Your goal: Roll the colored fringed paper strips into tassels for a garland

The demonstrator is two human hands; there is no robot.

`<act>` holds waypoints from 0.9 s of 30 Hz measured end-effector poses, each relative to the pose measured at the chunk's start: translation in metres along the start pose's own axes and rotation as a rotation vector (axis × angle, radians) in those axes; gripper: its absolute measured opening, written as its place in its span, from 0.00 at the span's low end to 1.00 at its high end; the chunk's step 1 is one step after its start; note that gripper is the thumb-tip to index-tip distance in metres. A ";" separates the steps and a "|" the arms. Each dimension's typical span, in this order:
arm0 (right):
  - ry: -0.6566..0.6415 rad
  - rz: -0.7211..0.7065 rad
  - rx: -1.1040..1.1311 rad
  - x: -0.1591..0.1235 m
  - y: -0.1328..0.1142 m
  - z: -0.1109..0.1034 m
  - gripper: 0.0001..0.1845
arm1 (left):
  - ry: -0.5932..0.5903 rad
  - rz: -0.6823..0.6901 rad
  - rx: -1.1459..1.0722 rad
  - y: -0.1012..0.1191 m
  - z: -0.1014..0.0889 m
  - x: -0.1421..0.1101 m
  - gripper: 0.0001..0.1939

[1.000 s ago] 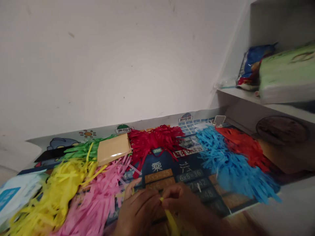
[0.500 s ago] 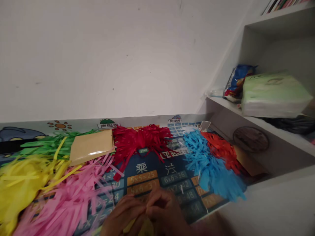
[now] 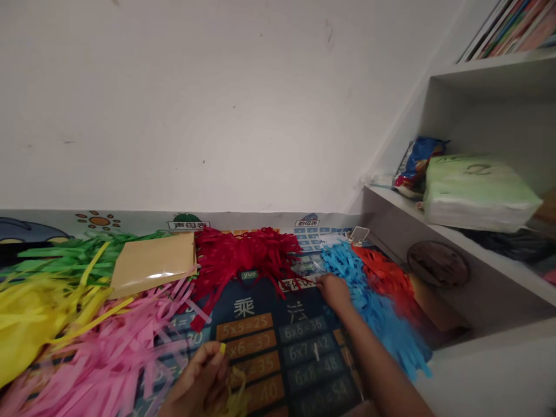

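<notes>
Left hand (image 3: 202, 375) is pinching a yellow paper strip (image 3: 223, 348); right hand (image 3: 336, 293) is lying curled near blue paper shreds (image 3: 376, 308), contents unclear; a slackening pinch could drop the strip.

A single camera is riding on the person's head, looking forward and down from above the near side of a printed mat (image 3: 270, 301). It is facing a wall (image 3: 260, 104) head-on, which is filling most of the upper half, while shelves (image 3: 490, 68) are running out past the right edge. The left hand (image 3: 197, 376) is showing close, at the bottom; the right hand (image 3: 335, 292) is appearing farther off.
</notes>
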State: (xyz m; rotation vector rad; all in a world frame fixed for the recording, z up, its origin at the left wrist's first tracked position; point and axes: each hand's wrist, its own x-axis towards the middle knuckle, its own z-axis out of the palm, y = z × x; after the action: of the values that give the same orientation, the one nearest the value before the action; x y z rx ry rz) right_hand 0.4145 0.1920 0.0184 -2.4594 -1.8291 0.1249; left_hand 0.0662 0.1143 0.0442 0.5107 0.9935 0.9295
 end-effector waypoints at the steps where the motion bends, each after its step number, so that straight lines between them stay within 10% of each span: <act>1: -0.013 -0.006 -0.010 0.000 0.001 0.001 0.10 | -0.009 0.009 0.031 -0.002 0.001 0.002 0.27; 9: 0.088 -0.091 0.191 -0.008 0.001 -0.025 0.06 | -0.055 0.140 0.373 -0.008 0.007 -0.001 0.27; 17: -0.026 -0.362 0.953 -0.131 -0.114 -0.018 0.11 | -0.029 0.318 0.572 -0.003 0.015 -0.011 0.13; 27: -0.143 -0.023 1.550 -0.166 -0.155 -0.003 0.03 | -0.048 0.599 0.878 -0.001 0.002 -0.016 0.08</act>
State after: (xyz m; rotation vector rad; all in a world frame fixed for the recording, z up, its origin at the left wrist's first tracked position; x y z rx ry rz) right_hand 0.2194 0.0776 0.0419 -1.2691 -0.9629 1.1768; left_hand 0.0653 0.1000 0.0520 1.6261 1.2083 0.9563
